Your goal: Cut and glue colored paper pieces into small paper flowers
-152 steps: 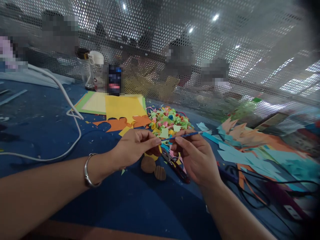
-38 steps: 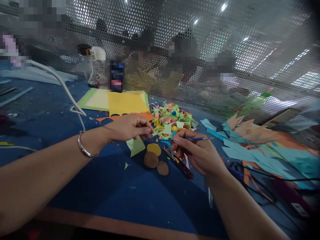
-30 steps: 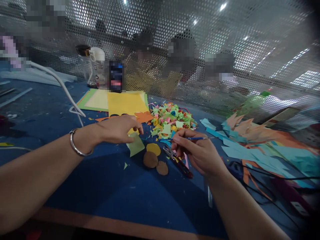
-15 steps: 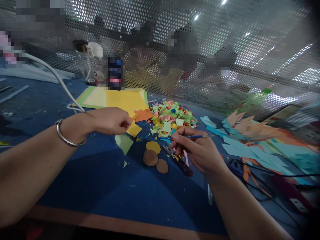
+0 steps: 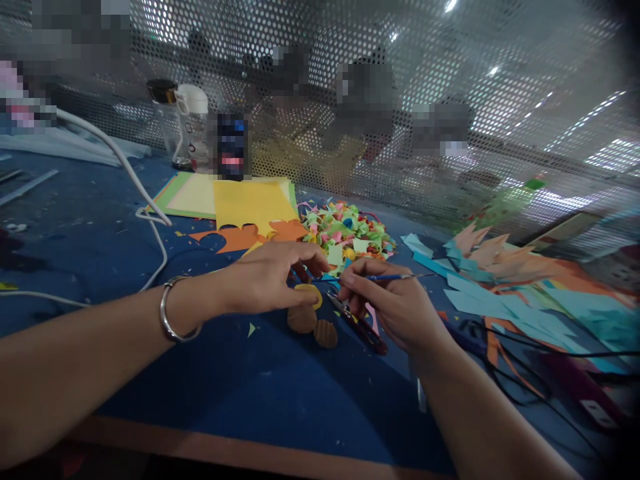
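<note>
My right hand point(image 5: 383, 300) pinches a thin blue rod point(image 5: 393, 276) with a fine tip at its right end. My left hand point(image 5: 270, 275) reaches in from the left, its thumb and curved fingers apart. Its thumb lies at a yellow paper disc point(image 5: 311, 295); whether they touch I cannot tell. The left fingertips are close to the rod's left end. Below the yellow disc lie two brown discs, a larger one point(image 5: 301, 320) and a smaller ridged one point(image 5: 326, 334). Scissors with dark red handles point(image 5: 370, 333) rest beside my right hand.
Behind my hands are a heap of coloured paper scraps point(image 5: 350, 230), yellow sheets point(image 5: 250, 200) and cut orange paper point(image 5: 235, 238). Blue paper strips point(image 5: 505, 310) and black cables point(image 5: 520, 367) lie right. A white cable point(image 5: 163, 250), bottles point(image 5: 195, 127) and a perforated screen point(image 5: 310, 153) stand further off.
My left hand has moved right and slightly down, from the yellow and orange paper to the yellow disc, and its fingers have spread. My right hand keeps the rod, almost unmoved.
</note>
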Demonstrator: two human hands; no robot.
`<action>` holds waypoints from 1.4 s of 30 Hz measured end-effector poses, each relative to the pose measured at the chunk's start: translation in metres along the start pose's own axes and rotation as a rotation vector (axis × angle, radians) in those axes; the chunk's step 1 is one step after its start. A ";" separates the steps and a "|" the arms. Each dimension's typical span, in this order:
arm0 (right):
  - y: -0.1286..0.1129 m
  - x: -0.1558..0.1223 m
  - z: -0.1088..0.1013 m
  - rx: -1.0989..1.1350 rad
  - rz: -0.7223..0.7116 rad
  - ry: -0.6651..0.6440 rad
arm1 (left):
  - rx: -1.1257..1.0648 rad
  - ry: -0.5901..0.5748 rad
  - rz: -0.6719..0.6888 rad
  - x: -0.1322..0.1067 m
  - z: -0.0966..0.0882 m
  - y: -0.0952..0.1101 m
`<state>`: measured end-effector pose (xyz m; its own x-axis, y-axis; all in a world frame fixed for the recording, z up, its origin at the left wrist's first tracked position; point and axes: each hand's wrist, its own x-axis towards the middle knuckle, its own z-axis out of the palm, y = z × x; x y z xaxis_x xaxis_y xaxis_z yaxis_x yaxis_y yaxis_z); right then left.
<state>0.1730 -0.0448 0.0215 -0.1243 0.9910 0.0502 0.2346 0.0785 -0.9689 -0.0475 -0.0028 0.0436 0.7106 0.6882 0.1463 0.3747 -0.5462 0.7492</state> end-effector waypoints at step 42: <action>0.002 0.000 0.000 -0.689 -0.365 0.021 | -0.706 0.254 -0.344 0.012 0.000 -0.025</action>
<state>0.1737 -0.0449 0.0194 -0.2926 0.8906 0.3481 0.7293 0.4433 -0.5212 -0.0485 0.0189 0.0261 0.4366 0.8954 -0.0870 0.0241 0.0850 0.9961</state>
